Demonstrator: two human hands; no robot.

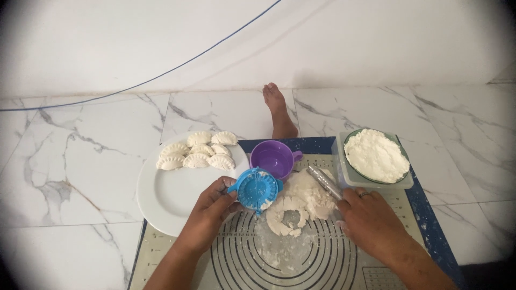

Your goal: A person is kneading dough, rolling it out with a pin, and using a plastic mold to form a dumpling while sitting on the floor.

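Blue dumpling press (258, 189) in left hand (210, 215) grip; right hand (371, 221) grip hidden, over dough (301, 201).

Round blue dumpling mould (257, 189) — tilted, floury, beside rolled dough (301, 204) with a circle cut out; metal spoon (324, 182) atop.

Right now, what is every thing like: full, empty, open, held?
Blue dumpling mould: open, dough disc inside, held by left hand.
Rolling pin: held by right hand, on the dough.
Dough sheet: rolled, circle cut out.
Purple cup: nearly empty.
White plate: seven shaped dumplings.
Green bowl: full of white filling.
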